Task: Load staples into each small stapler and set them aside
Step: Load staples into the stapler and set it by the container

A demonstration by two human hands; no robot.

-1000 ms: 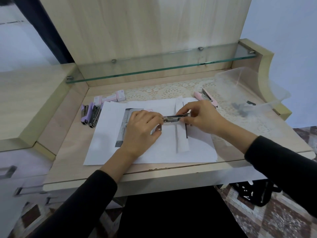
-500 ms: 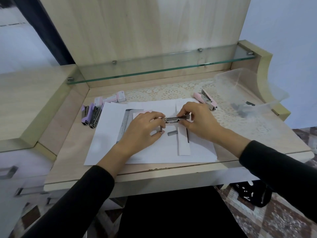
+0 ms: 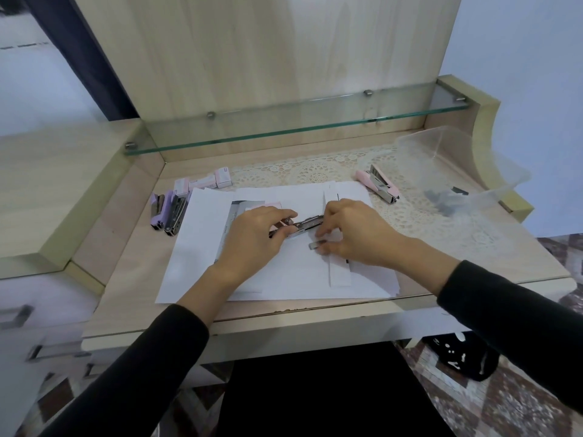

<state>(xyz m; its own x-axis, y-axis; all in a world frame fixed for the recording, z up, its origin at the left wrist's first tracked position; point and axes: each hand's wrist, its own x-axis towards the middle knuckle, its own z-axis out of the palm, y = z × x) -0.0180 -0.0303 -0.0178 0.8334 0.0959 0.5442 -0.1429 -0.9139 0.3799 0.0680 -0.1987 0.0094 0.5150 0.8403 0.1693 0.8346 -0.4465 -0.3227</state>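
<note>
A small open stapler (image 3: 305,224), its metal track showing, lies over the white paper sheets (image 3: 202,247) in the middle of the desk. My left hand (image 3: 252,238) grips its left end with curled fingers. My right hand (image 3: 356,234) is just right of it, and its thumb and fingertips pinch a short grey staple strip (image 3: 315,246) lying on the paper below the stapler. Two purple staplers (image 3: 164,212) rest at the paper's left edge. A pink stapler (image 3: 378,184) lies open on the lace mat at the back right.
Small staple boxes (image 3: 205,182) sit behind the paper at the left. A clear plastic container (image 3: 467,159) with dark items stands at the right edge. A glass shelf (image 3: 284,134) overhangs the back of the desk. A folded paper strip (image 3: 339,275) lies under my right wrist.
My right hand has left the stapler's right end and dropped to the staple strip on the paper. My left hand keeps hold of the stapler, which has tilted slightly.
</note>
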